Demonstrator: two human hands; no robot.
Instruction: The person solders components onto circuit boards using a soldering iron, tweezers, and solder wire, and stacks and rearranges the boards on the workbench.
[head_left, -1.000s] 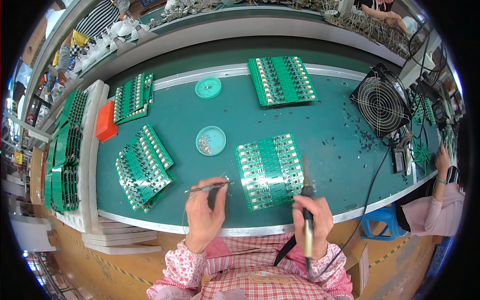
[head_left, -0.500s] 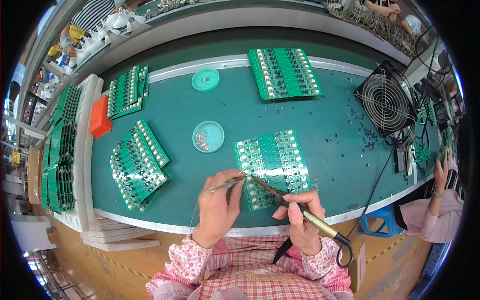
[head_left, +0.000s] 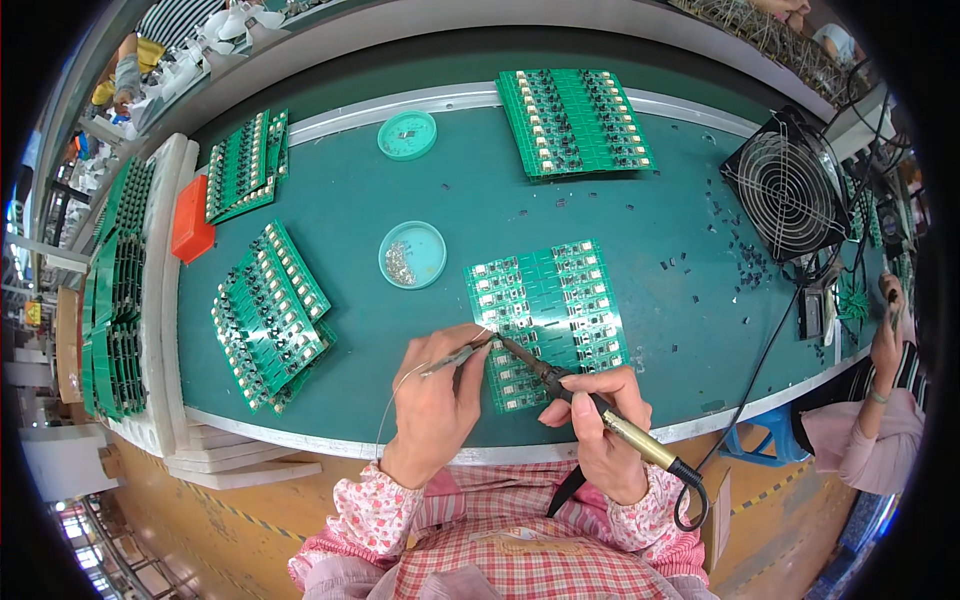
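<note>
In front of me on the green mat lies a circuit board panel with two banks of small white and black parts. My left hand pinches a pair of thin metal tweezers, their tips at the panel's left bank. A thin solder wire also runs from its fingers, bowing down beside the wrist. Gripped in my right hand is a soldering iron with a gold and black handle. Its tip meets the same left bank close to the tweezers; the exact contact is too small to make out.
Stacked panels lie at left, far left and back. Two round green dishes, the nearer holding small silver parts, stand mid-table. A red box, a black fan and scattered black chips are around. A co-worker's hand shows at right.
The table and everything on it sit slightly higher in the picture. The soldering iron's tip has moved slightly left, closer to the tweezers' tips. Both hands keep their hold.
</note>
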